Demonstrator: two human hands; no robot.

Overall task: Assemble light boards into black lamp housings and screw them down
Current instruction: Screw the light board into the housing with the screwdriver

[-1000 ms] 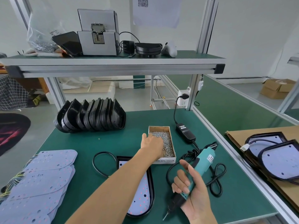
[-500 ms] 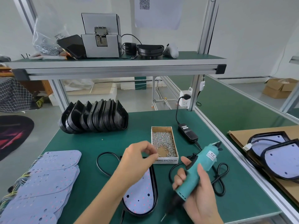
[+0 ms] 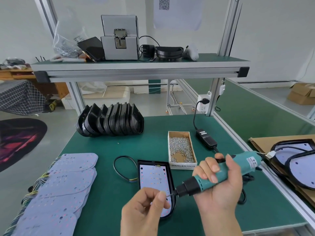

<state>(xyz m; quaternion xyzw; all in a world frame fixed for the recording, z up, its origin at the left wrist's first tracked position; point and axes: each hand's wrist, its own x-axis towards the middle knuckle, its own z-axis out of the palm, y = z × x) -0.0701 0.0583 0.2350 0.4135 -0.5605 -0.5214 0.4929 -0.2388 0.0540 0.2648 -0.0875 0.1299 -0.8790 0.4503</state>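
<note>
A black lamp housing (image 3: pixel 168 174) lies on the green table (image 3: pixel 105 169) in front of me, with a pale light board (image 3: pixel 151 176) seated inside it. My right hand (image 3: pixel 219 188) grips a teal electric screwdriver (image 3: pixel 226 172), held almost level with its bit pointing left. My left hand (image 3: pixel 144 212) pinches a small screw at the bit's tip, above the housing's near end. A cardboard box of screws (image 3: pixel 181 149) stands just behind the housing.
Several empty black housings (image 3: pixel 110 123) stand in a row at the back left. A stack of light boards (image 3: pixel 56 189) lies at the left. Finished lamps (image 3: pixel 296 166) rest on cardboard at the right. A power adapter (image 3: pixel 206 138) and black cable loop (image 3: pixel 122 166) lie nearby.
My left hand has come back from the screw box to the screwdriver's tip. My right hand has tilted the screwdriver from pointing down to nearly level.
</note>
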